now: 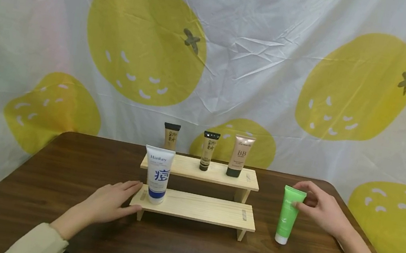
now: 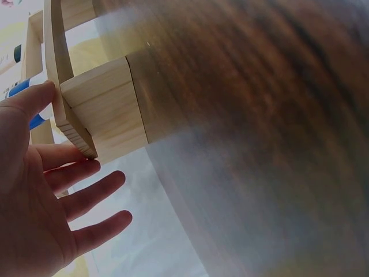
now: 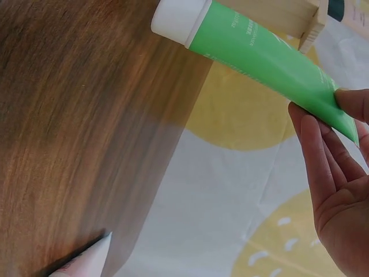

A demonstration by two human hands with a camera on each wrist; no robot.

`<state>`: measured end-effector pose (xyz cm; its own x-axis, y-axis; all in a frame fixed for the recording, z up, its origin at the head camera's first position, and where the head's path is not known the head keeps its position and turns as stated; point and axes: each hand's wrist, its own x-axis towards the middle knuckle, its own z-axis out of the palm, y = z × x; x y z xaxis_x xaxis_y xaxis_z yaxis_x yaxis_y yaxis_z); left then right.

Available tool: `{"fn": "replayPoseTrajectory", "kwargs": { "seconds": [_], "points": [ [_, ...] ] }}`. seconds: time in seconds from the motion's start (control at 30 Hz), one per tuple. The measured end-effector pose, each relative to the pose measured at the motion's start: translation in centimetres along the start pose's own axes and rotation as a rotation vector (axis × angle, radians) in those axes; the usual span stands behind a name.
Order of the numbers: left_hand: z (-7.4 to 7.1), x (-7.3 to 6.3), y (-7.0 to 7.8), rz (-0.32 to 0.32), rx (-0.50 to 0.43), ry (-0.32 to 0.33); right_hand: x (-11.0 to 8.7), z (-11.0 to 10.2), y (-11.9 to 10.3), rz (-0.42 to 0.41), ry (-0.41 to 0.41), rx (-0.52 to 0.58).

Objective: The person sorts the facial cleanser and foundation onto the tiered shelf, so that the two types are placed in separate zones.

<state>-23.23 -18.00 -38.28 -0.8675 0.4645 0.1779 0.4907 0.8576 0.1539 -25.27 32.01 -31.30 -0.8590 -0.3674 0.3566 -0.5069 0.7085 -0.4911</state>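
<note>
A green squeeze tube (image 1: 290, 216) with a white cap stands nearly upright, cap down, close over the table to the right of the shelf. My right hand (image 1: 326, 210) pinches its flat top end between thumb and fingers; in the right wrist view the tube (image 3: 265, 63) slants across the top. At the left end of the two-tier wooden shelf (image 1: 206, 209), my left hand (image 1: 109, 202) touches the lower board, thumb toward the front, other fingers spread and fairly straight. Beside those fingers, a white tube with a blue band (image 1: 158, 172) stands on the lower board, cap down.
On the upper tier stand a black-capped gold tube (image 1: 207, 151) and a pinkish BB tube (image 1: 239, 156). Another black-topped gold tube (image 1: 171, 135) is partly hidden behind the white one. A pale tube end (image 3: 86, 257) shows low in the right wrist view. A patterned curtain (image 1: 244, 62) hangs behind the table.
</note>
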Motion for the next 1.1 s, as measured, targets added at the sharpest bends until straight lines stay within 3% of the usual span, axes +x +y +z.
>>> {"fn": "replayPoseTrajectory", "kwargs": {
  "seconds": [0.27, 1.1],
  "points": [
    [0.2, 0.0, -0.1, -0.005, 0.0, 0.0, 0.1, -0.4, -1.2, -0.062, 0.011, -0.006],
    [0.1, -0.1, 0.0, -0.003, -0.009, 0.003, 1.5, -1.9, -4.2, -0.09, 0.023, 0.008]
  ]
}}
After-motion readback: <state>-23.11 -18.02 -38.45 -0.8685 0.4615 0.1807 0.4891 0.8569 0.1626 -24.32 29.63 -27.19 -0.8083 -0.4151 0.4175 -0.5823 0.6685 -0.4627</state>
